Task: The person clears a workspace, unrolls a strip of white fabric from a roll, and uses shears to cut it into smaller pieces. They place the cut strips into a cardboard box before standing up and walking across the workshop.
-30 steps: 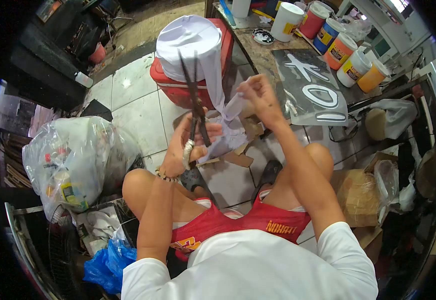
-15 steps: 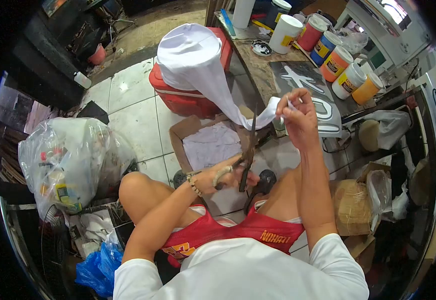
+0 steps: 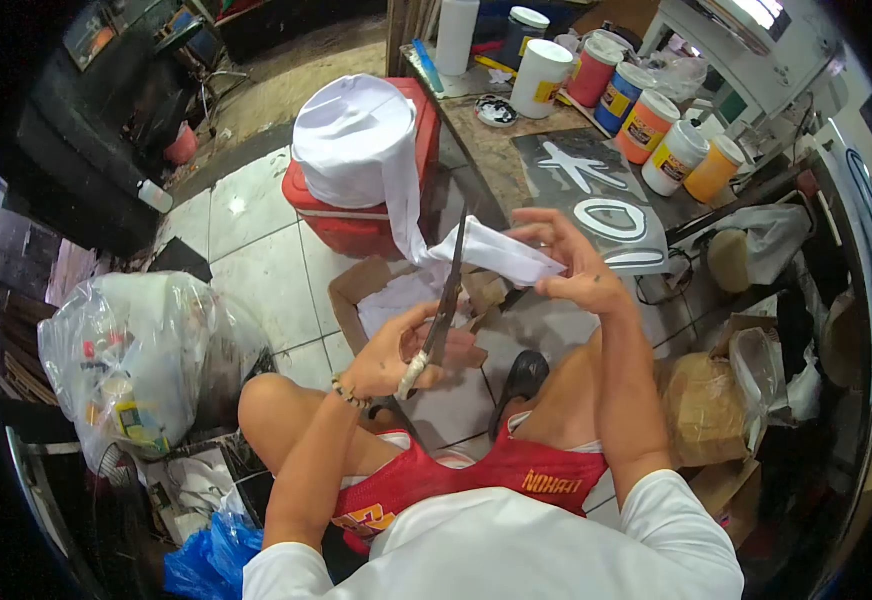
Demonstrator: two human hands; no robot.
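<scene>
Scissors [image 3: 443,310] with a wrapped handle hang in my left hand [image 3: 401,352], the blades pointing up and away from me. My right hand [image 3: 576,268] holds the end of a white fabric strip [image 3: 504,252] between thumb and fingers. The strip runs left, past the scissor tips, to a white fabric roll [image 3: 351,140] on a red cooler [image 3: 356,218]. Whether the blades touch the strip is unclear. Below my hands, an open cardboard box [image 3: 348,290] holds white cloth pieces [image 3: 396,298].
Several paint jars [image 3: 644,125] and a dark sheet with white lettering [image 3: 596,190] lie on the workbench [image 3: 491,150] at upper right. A clear plastic bag of containers [image 3: 146,360] stands at left. A brown package [image 3: 706,410] is beside my right knee.
The scissors have swung left and upright from their lower position. My right hand has come slightly down with the strip, which now stretches flat between its fingers and the blades.
</scene>
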